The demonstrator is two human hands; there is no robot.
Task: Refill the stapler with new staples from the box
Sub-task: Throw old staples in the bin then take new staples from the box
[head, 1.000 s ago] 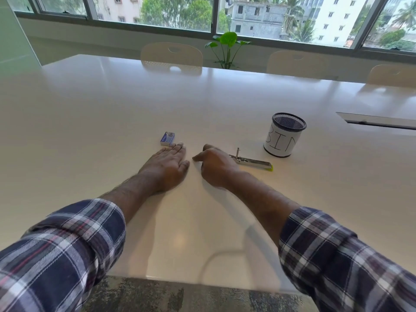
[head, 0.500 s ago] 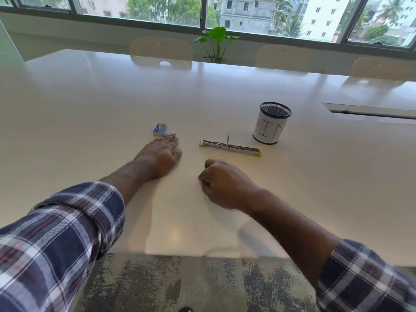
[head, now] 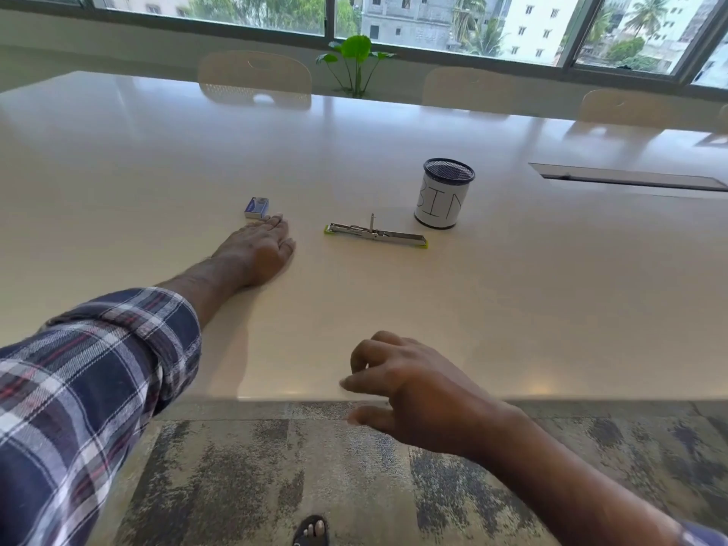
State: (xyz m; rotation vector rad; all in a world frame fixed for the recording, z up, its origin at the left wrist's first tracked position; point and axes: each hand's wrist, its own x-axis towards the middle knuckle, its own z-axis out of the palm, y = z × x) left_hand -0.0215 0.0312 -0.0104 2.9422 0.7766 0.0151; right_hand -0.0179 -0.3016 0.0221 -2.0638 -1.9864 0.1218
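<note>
Resting flat, left hand [head: 258, 250] half-hides nothing; staple box [head: 257, 207] label unreadable.

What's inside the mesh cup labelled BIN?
Only the dark mesh rim and upper inner wall of the cup show. Its paper label covers the lower part, so the bottom and any contents are hidden.

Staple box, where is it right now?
Head view: the small blue staple box lies on the white table, left of the opened metal stapler, just beyond the left hand fingertips.
</note>
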